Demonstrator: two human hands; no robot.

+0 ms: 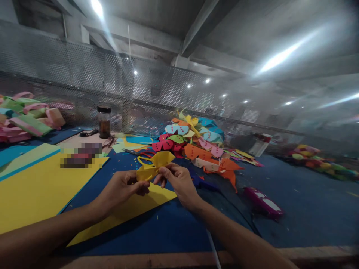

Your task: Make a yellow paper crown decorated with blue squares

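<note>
Both hands hold a yellow paper bow point(154, 165) above the blue table point(294, 201). My left hand point(123, 188) pinches the bow's lower left part, fingers closed on it. At the bow's middle, my right hand point(179, 183) pinches it with fingers closed. A thin yellow loop sticks out of the bow at its upper left. Under the hands lies a yellow paper sheet point(131, 209).
A pile of coloured paper bows point(196, 144) lies just beyond the hands. Large yellow sheets point(33, 190) cover the left. Red-handled scissors point(143, 152), a dark jar point(104, 122), a purple glue tube point(263, 203) and folded paper pieces point(28, 119) also lie around. A mesh wall point(168, 93) stands behind.
</note>
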